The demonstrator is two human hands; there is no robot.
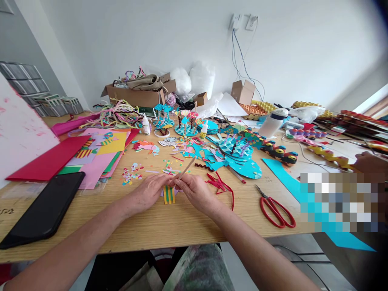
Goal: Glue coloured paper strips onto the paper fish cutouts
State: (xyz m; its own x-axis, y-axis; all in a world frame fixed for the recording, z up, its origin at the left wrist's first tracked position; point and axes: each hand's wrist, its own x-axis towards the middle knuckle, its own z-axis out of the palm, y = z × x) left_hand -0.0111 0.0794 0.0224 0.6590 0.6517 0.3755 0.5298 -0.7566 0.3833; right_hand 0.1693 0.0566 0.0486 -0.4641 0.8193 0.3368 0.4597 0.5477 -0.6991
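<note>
My left hand [149,190] and my right hand [195,193] meet over the near middle of the table. A thin pale stick [188,166] slants up from the pinched fingers of my right hand. The fingertips of my left hand are bent together against the right ones; what they hold, if anything, is hidden. Just below the fingers is a yellow piece of paper [169,195] with green stripes. Tiny paper scraps [132,173] lie left of my hands, and red strips [218,184] lie to the right.
Red-handled scissors [277,212] lie at right, beside a long blue paper strip [283,178]. A black phone [45,208] rests at left near coloured paper sheets [113,143]. Glue bottles [146,124] and blue paper crafts [235,147] stand farther back. Another person's hand [371,163] is at far right.
</note>
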